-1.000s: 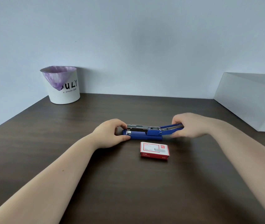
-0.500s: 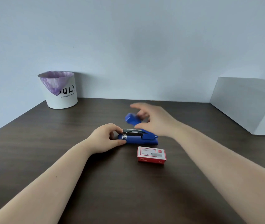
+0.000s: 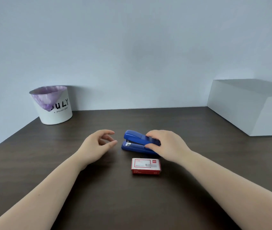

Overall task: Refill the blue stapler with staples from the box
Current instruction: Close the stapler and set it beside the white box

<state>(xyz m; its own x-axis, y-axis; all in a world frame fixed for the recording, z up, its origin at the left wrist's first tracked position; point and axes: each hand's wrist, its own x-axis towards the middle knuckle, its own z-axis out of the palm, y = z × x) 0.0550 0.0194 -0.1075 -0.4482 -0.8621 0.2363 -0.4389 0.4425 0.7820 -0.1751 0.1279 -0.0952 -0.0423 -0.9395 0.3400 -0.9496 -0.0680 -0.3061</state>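
The blue stapler (image 3: 134, 141) lies on the dark wooden table (image 3: 98, 196), its top arm folded down over the base, nose pointing left. My right hand (image 3: 164, 143) rests on the stapler's rear half, fingers over the top and thumb at its near side. My left hand (image 3: 98, 144) hovers just left of the stapler's nose, fingers curled apart, touching nothing. The red and white staple box (image 3: 146, 166) lies closed on the table just in front of the stapler.
A white bucket with a purple bag liner (image 3: 53, 105) stands at the back left corner against the wall. A large white box (image 3: 251, 105) sits at the back right. The table's left edge runs diagonally past the bucket.
My right hand swung the stapler's top arm from fully open over to the left and down onto the base. My left hand let go of the stapler's nose and drew back left.
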